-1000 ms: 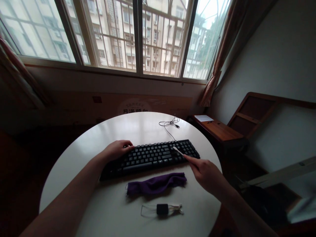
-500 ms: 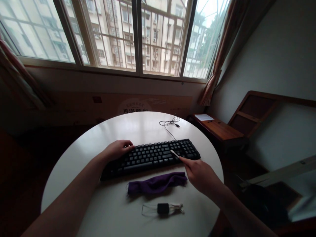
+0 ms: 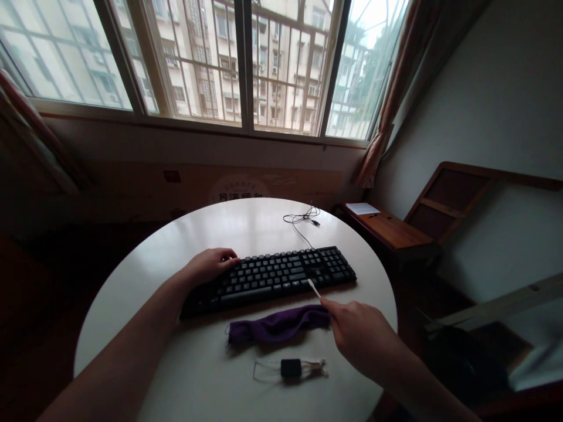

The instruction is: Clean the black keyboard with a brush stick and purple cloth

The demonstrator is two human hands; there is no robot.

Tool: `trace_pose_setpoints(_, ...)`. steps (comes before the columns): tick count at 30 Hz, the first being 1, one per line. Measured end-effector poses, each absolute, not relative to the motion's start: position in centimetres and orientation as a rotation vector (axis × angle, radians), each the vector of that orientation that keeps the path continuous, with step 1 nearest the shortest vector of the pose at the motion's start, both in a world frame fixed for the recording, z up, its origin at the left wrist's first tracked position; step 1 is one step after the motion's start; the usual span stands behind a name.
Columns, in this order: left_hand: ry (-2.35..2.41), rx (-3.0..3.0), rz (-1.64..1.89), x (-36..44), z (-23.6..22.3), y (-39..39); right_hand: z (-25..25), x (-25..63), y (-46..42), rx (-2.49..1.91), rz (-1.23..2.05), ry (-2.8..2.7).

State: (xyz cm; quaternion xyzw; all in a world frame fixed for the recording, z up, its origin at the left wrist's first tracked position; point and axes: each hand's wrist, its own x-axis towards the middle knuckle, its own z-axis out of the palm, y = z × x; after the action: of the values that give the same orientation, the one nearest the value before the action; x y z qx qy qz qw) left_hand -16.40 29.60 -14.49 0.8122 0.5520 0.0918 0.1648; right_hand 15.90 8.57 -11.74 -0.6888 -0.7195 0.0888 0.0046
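A black keyboard [image 3: 268,274] lies slightly slanted on the white round table [image 3: 193,375]. My left hand [image 3: 210,264] rests over its left part, thumb and fingers closed around the far edge, the fingertips partly hidden. In my right hand [image 3: 352,319] a thin white cotton swab [image 3: 314,288] is pinched between thumb and fingers. Its tip points up and left, at the keyboard's near edge below the arrow-key area; whether it touches cannot be told. A folded purple cloth [image 3: 275,326] lies just in front of the keyboard, beside my right hand.
Nearer me lies a black-bodied keycap puller [image 3: 291,368] with wire loops. The keyboard's coiled cable [image 3: 303,219] and plug lie at the table's far side. Right of the table stands a wooden chair [image 3: 396,228] with a paper [image 3: 361,208] on it. Windows are ahead.
My right hand has drawn the cotton swab back toward me, from among the keys to the keyboard's near edge. My left hand stays in place on the keyboard.
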Motion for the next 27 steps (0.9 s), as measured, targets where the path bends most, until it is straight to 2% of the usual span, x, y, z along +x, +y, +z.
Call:
trace_pose_setpoints(11,1.575,2.326,0.259,-16.4,-14.3,29.5,-10.4,19.3,9.7,-2.018,0.294,-2.069)
trace_pose_setpoints(18,1.577,2.326,0.251,-16.4,-14.3,29.4,-10.3,20.4,12.7,-1.910,0.395,-2.259)
trace_pose_setpoints(23,1.587,2.319,0.221,-16.3,-14.1,29.2,-7.8,22.2,15.0,-1.908,0.554,-2.430)
trace_pose_setpoints(27,1.577,2.324,0.225,-16.2,-14.1,29.2,-6.1,22.1,16.6,-1.869,0.553,-2.503)
